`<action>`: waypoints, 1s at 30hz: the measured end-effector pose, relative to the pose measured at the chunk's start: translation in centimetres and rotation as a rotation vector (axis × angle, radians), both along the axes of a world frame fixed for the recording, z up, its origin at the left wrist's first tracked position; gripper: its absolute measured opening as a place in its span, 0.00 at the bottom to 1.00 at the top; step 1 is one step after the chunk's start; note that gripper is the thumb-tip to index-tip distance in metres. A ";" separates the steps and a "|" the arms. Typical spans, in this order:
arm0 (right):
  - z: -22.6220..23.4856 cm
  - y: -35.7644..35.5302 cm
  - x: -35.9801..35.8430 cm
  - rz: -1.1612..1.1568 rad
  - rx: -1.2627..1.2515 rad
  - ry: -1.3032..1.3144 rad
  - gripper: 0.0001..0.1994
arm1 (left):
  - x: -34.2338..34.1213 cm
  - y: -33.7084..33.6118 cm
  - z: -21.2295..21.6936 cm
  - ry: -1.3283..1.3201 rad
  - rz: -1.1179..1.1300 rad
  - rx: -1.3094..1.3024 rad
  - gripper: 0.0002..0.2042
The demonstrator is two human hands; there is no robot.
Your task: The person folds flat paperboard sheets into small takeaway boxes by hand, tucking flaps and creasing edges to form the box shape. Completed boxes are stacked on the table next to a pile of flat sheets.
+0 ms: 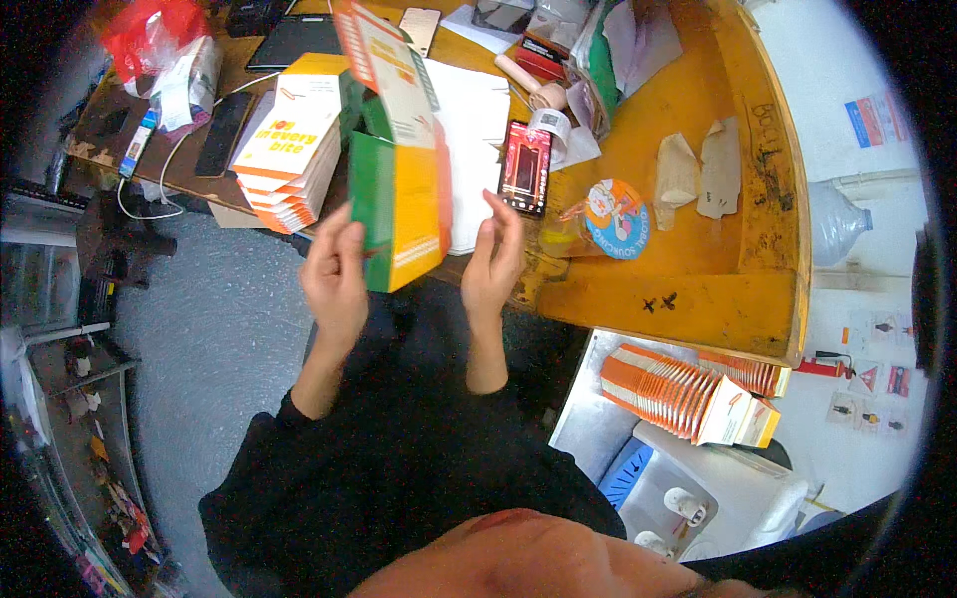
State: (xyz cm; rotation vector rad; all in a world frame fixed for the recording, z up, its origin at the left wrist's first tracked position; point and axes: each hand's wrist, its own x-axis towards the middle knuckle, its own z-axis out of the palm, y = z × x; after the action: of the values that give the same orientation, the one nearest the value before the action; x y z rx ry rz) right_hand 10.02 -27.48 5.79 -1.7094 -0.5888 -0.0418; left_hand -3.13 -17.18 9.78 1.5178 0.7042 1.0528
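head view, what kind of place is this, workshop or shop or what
Probably a small packing or box-assembly workstation. Both hands fold an orange and green carton over a cluttered yellow wooden table. A stack of flat cartons lies on it, and a row of folded cartons sits lower right.

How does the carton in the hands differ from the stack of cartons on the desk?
The carton in the hands is opened into a box shape, with its top flap raised; the stack on the desk is of flat, unfolded blanks. The held carton stands upright between the left hand and right hand; the stack lies untouched. Both share orange, yellow and white print.
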 end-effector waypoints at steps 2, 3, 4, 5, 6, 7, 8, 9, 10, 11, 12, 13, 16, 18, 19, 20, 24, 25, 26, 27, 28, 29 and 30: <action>2.0 0.2 -2.0 0.171 0.064 0.109 0.18 | 0.0 -0.7 -0.5 -0.023 -0.138 -0.049 0.14; 3.0 0.2 -2.8 0.281 0.118 0.127 0.21 | -0.1 -1.0 -0.7 -0.024 -0.203 -0.058 0.14; 3.7 0.6 -3.2 0.321 0.107 0.111 0.23 | -0.3 -1.4 -0.8 -0.011 -0.287 -0.090 0.14; 4.4 0.9 -3.5 0.359 0.098 0.094 0.24 | -0.4 -1.7 -0.9 0.004 -0.400 -0.100 0.15; 5.0 1.0 -3.8 0.353 0.062 0.050 0.26 | -0.6 -1.9 -0.9 -0.043 -0.470 -0.078 0.16; 5.5 0.9 -4.2 0.349 0.025 0.010 0.27 | -0.8 -1.9 -0.7 -0.088 -0.536 -0.056 0.16; 5.8 0.9 -4.6 0.288 0.005 -0.047 0.24 | -0.8 -1.7 -0.5 -0.072 -0.567 -0.086 0.21; 6.0 0.7 -4.8 0.292 -0.035 -0.130 0.23 | -1.0 -1.5 -0.1 -0.164 -0.594 -0.218 0.23; 6.1 0.3 -5.1 0.298 -0.077 -0.211 0.23 | -1.2 -1.2 0.4 -0.255 -0.616 -0.352 0.26; 6.1 -0.2 -5.3 0.304 -0.120 -0.292 0.23 | -1.4 -0.9 0.9 -0.362 -0.651 -0.468 0.29; 6.1 -0.6 -5.7 0.310 -0.178 -0.365 0.22 | -1.7 -0.3 1.6 -0.207 -0.555 -0.517 0.35; 6.0 -1.1 -6.1 0.319 -0.236 -0.440 0.22 | -1.8 0.1 2.2 -0.199 -0.510 -0.574 0.33; 5.6 -2.1 -6.9 0.335 -0.356 -0.626 0.21 | -2.1 1.2 3.7 0.109 -0.393 -0.524 0.25; 5.5 -2.6 -6.9 0.310 -0.352 -0.700 0.21 | -2.0 1.4 4.1 0.156 -0.379 -0.407 0.20; 5.6 -2.8 -6.9 0.284 -0.338 -0.672 0.20 | -2.0 1.4 4.1 0.200 -0.343 -0.453 0.19; 5.8 -3.2 -6.8 0.253 -0.315 -0.644 0.20 | -2.0 1.4 4.1 0.170 -0.343 -0.471 0.17; 7.6 -4.9 -6.9 0.147 -0.236 -0.362 0.15 | -3.1 0.9 3.7 0.261 -0.336 -0.386 0.13; 8.0 -5.0 -7.1 0.134 -0.215 -0.281 0.13 | -3.6 0.7 3.6 0.255 -0.353 -0.192 0.13; 8.4 -5.1 -7.2 0.111 -0.157 -0.226 0.11 | -4.1 0.3 3.6 0.301 -0.335 -0.040 0.13; 8.8 -5.0 -7.3 0.094 -0.113 -0.153 0.08 | -4.6 -0.1 3.7 0.375 -0.300 0.152 0.13; 9.2 -4.7 -7.6 0.099 -0.078 -0.149 0.07 | -5.0 -0.4 3.7 0.440 -0.265 0.327 0.13; 9.4 -4.3 -7.7 0.102 -0.024 -0.155 0.08 | -5.2 -0.7 3.7 0.434 -0.254 0.403 0.14; 9.6 -3.8 -7.9 0.106 0.016 -0.146 0.08 | -5.6 -1.0 3.8 0.397 -0.259 0.396 0.14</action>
State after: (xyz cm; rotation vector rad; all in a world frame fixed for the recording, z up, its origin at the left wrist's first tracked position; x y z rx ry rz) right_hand 2.08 -31.30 15.38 -1.6664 -0.7848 -0.0968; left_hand -8.70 -18.19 13.56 2.1350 0.5632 0.7250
